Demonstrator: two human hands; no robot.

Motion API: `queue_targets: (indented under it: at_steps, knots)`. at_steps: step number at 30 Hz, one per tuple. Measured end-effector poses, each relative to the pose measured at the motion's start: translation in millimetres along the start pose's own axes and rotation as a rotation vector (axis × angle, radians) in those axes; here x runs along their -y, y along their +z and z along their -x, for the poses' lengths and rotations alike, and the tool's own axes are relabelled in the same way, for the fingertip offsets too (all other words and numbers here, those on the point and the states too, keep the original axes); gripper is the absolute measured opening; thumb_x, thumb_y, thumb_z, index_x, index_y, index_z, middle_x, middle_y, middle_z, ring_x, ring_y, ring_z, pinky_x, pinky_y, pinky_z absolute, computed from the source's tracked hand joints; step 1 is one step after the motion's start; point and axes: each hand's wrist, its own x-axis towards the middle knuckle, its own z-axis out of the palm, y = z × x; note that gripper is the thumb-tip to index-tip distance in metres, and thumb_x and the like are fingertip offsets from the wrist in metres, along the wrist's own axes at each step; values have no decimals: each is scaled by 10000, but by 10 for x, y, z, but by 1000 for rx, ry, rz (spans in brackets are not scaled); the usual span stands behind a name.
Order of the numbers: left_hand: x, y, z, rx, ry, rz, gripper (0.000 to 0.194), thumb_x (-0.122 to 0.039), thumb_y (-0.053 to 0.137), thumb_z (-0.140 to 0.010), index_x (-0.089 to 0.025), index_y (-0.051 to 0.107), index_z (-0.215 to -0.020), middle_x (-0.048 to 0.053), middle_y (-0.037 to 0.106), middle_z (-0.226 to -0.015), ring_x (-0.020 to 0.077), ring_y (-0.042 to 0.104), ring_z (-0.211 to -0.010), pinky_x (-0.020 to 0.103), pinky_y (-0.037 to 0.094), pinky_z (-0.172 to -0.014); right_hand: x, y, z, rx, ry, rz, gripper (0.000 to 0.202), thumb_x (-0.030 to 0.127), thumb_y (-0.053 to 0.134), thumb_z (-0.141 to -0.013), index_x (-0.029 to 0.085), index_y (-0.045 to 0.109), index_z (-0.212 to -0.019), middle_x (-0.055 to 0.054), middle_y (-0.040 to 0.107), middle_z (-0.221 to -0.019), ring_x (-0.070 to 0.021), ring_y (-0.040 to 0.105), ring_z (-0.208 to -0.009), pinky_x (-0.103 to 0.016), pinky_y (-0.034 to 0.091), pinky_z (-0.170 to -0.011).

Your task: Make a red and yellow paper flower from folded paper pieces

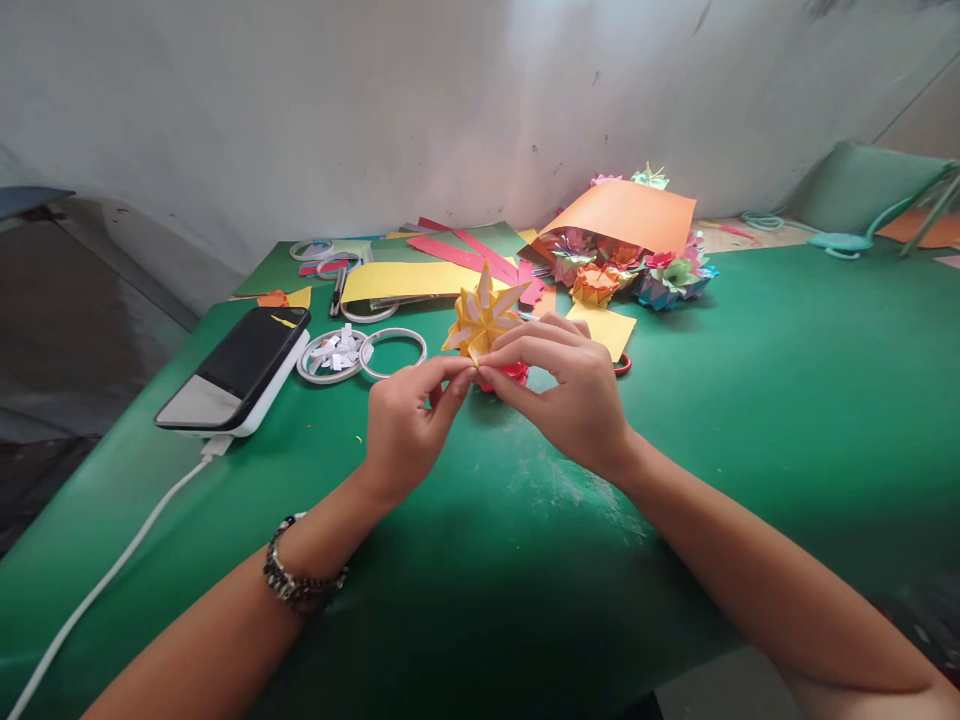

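Observation:
A yellow folded paper flower (480,315) with pointed petals and pale strips on them is held up over the green table. My left hand (412,415) pinches the tip of its nearest petal between thumb and forefinger. From the other side, my right hand (574,385) pinches that same tip, its fingertips almost touching the left ones. Behind the pinched tip a red paper piece (506,376) shows in part, mostly hidden by the hands. A yellow paper square (604,328) lies just beyond my right hand, with a red scissor-like handle (622,365) by it.
To the left are a power bank (236,370) with a white cable (112,575), a tape ring filled with white scraps (335,352) and another tape ring (394,352). Yellow paper (412,281) and red strips lie behind. Several paper flowers (675,280) sit under orange paper (626,215) at the back right.

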Motion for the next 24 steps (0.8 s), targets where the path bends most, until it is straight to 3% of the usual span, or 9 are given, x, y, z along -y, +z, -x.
queue_targets:
  at_steps: [8, 16, 24]
  knots:
    - [-22, -7, -9, 16, -19, 14, 150, -219, 527, -812, -154, 646, -746, -49, 645, -579, 45, 473, -435, 159, 357, -474, 14, 0, -26, 75, 219, -305, 107, 142, 578, -741, 153, 621, -644, -20, 650, -658, -118, 570, -639, -261, 449, -614]
    - [-30, -14, -6, 10, -4, -5, 145, -220, 549, -792, -154, 655, -719, -58, 591, -502, 49, 439, -424, 174, 328, -459, 12, -4, -31, 86, 216, -324, 133, 174, 609, -732, 159, 602, -600, -14, 630, -638, -118, 564, -651, -264, 447, -636]
    - [-73, -14, -33, 76, -219, 229, 131, -180, 526, -760, -171, 612, -662, -47, 648, -586, 50, 442, -440, 165, 383, -487, 22, -38, -58, 121, 386, -428, 117, 153, 553, -739, 144, 585, -627, 4, 591, -622, -84, 507, -572, -236, 410, -554]
